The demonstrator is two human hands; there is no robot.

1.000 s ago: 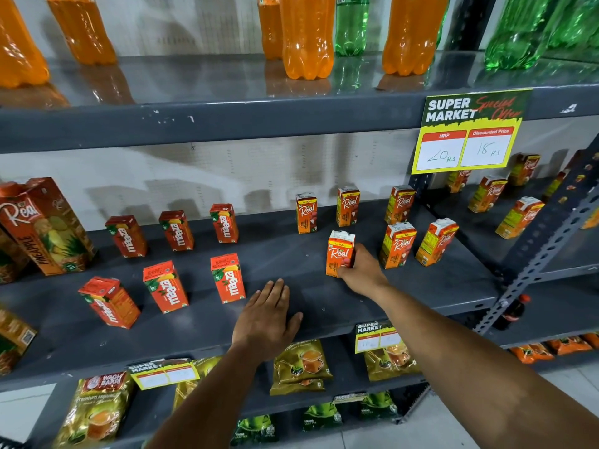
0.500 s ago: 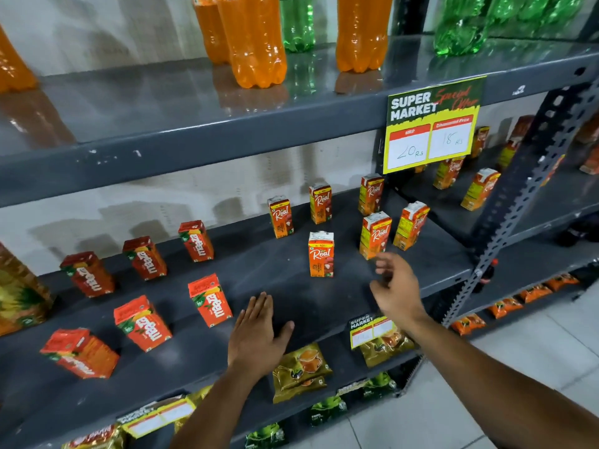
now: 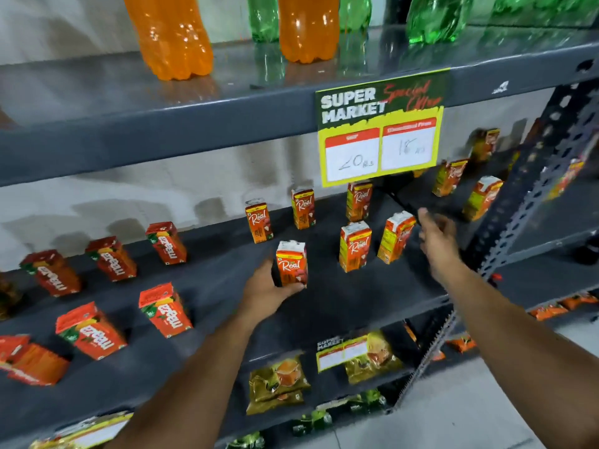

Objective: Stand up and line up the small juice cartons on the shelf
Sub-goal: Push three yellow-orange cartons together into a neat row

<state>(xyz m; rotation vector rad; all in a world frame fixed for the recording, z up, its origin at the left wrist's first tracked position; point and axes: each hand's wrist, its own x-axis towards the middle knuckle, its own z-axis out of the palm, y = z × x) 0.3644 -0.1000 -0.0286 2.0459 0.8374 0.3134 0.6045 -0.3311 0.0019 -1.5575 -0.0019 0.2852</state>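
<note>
Small orange "Real" juice cartons stand on the grey middle shelf (image 3: 340,306). My left hand (image 3: 267,291) grips the nearest upright Real carton (image 3: 291,264) from its left side and base. Two more cartons stand in the front row to the right, one straight (image 3: 354,246) and one tilted (image 3: 396,236). My right hand (image 3: 436,236) hovers with fingers apart just right of the tilted carton, touching nothing. Three Real cartons (image 3: 303,209) stand in a back row. Several red "Maaza" cartons (image 3: 165,314) lie flat on the shelf's left half.
A yellow price sign (image 3: 381,131) hangs from the shelf above, which holds orange (image 3: 171,34) and green (image 3: 434,17) bottles. A perforated upright post (image 3: 531,202) divides off the right bay with more cartons (image 3: 481,197). Snack packets (image 3: 278,380) fill the lower shelf.
My right hand let go of the front carton and moved right toward the tilted carton. My left hand left the shelf surface and took hold of that front carton. The view shifted right.
</note>
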